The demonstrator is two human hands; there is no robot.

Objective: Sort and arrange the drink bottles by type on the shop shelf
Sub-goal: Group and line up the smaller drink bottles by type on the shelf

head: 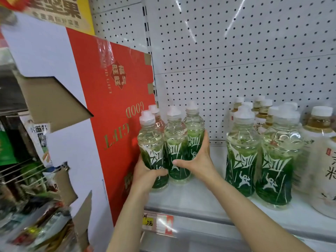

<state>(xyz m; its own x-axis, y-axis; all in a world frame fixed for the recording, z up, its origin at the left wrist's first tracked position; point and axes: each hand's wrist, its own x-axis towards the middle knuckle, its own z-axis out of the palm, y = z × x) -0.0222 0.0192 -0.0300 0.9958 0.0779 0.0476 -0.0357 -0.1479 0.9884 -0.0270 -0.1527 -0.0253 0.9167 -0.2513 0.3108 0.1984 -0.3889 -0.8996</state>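
Three clear green-labelled bottles with white caps stand close together at the left end of the white shelf (pixel 196 199). My left hand (pixel 147 176) grips the leftmost bottle (pixel 150 142) low on its label. My right hand (pixel 198 160) wraps around the other two, the middle bottle (pixel 175 140) and the right one (pixel 193 128). A red-tinted bottle (pixel 157 115) stands partly hidden behind them. Two more green-labelled bottles (pixel 241 157) (pixel 278 166) stand apart further right. Behind and beside those are several white-labelled tea bottles (pixel 321 157).
A large red gift carton (pixel 116 110) leans against the shelf's left end, touching the bottle group. White pegboard (pixel 236 51) backs the shelf. Price tags (pixel 158 222) run along the front edge. Blurred snack packets (pixel 36 206) hang at lower left.
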